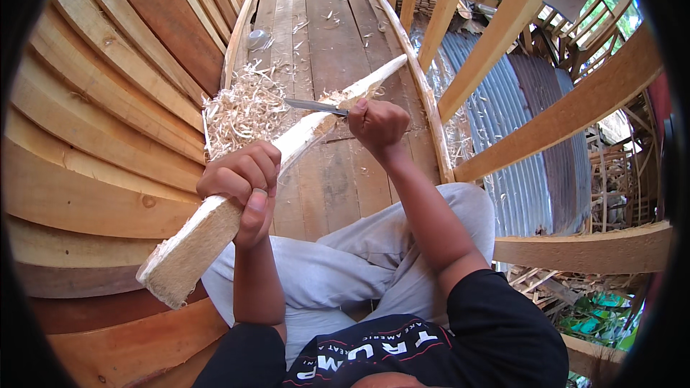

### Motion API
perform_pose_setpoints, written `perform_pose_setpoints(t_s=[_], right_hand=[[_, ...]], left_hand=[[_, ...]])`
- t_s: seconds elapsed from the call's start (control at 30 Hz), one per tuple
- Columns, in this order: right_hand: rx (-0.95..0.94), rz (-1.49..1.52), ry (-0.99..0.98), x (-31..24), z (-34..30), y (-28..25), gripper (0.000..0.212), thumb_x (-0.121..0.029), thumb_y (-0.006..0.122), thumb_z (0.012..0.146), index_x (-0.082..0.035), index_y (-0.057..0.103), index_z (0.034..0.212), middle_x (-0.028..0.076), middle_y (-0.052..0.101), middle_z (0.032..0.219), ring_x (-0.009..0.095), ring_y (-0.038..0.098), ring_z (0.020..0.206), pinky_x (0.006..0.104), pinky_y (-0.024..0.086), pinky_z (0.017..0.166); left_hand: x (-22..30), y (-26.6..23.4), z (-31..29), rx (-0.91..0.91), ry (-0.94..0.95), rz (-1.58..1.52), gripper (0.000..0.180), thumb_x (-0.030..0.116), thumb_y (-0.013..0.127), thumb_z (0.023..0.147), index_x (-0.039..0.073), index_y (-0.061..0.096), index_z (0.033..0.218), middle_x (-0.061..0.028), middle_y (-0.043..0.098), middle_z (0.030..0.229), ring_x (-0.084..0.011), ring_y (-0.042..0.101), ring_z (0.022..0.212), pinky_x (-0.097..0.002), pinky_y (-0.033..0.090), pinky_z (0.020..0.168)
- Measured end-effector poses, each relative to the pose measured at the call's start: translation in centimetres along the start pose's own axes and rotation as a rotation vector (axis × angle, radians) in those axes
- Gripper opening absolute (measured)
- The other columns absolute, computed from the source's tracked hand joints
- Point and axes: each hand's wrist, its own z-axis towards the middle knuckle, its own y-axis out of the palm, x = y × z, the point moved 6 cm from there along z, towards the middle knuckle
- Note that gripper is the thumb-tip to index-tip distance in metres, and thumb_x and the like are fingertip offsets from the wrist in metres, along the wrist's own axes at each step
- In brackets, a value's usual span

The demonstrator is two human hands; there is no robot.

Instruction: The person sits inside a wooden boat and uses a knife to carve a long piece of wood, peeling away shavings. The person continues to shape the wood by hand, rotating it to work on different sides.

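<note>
In the head view, the left hand (248,176) is clasping a long, pale piece of wood (305,138), its fingers curling over the wood near the thick, squared end, which is sticking out below and to the left of them. From those fingers the wood is running up and to the right, narrowing past the far side of the right fingers to a thin tip. The right hand (377,123) is closing its fingers tightly around the handle end of a knife (316,106), the handle itself mostly hiding inside the fist. The blade is pointing leftward from the right fingers, crossing above the wood between the two hands; whether its edge is touching the wood I cannot tell. Curly shavings (244,118) are lying in a heap just beyond the left fingers, and loose ones are scattering over the plank floor (334,187) ahead of both hands. A small clear container (257,39) is sitting past the heap, well apart from the fingers. Grey trousers (316,266) are showing nearer the body than both hands, and corrugated sheets (514,136) are lying well to the right of the right fingers, beyond wooden bars (496,36).
</note>
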Motion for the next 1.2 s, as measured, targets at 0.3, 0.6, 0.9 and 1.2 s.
perform_pose_setpoints(t_s=[0.3,0.6,0.9,1.2], right_hand=[[-0.305,0.057,-0.118,0.8,2.1,1.1,0.043,-0.026,0.052,0.087,-0.008,0.052,0.049,0.010,0.048,0.045,0.027,0.050,0.038,0.0397,0.040,0.042],[-0.802,0.677,0.327,0.9,1.1,-1.2,0.054,-0.049,0.044,0.099,0.000,0.061,0.083,0.006,0.051,0.059,0.020,0.054,0.059,0.0335,0.042,0.059],[-1.172,0.798,1.306,3.0,-6.5,2.4,0.042,-0.035,0.026,0.097,-0.015,0.028,0.059,-0.003,0.022,0.048,0.010,0.017,0.036,0.0310,0.011,0.036],[-0.877,0.643,0.864,3.0,-5.3,4.3,0.054,-0.041,0.034,0.099,0.002,0.057,0.074,0.011,0.050,0.058,0.022,0.052,0.058,0.0375,0.042,0.058]], left_hand=[[-0.4,-1.0,-0.1,0.060,-0.015,-0.045,0.016,0.003,0.052,0.071,0.011,0.038,0.069,-0.0006,0.037,0.056,-0.0119,0.034,0.050,-0.0309,0.032,0.056],[-1.1,-2.8,-0.6,0.234,-0.003,-0.059,0.016,0.007,0.052,0.074,0.012,0.037,0.071,0.0003,0.037,0.055,-0.0120,0.035,0.051,-0.0315,0.033,0.058],[-1.2,-4.3,-0.7,0.267,-0.042,-0.032,0.017,0.009,0.051,0.074,0.014,0.035,0.069,0.0020,0.034,0.055,-0.0103,0.032,0.053,-0.0304,0.032,0.061],[-1.7,-5.2,-0.8,0.292,-0.048,-0.049,0.018,0.008,0.052,0.077,0.014,0.035,0.072,0.0005,0.036,0.058,-0.0116,0.037,0.057,-0.0329,0.036,0.068]])
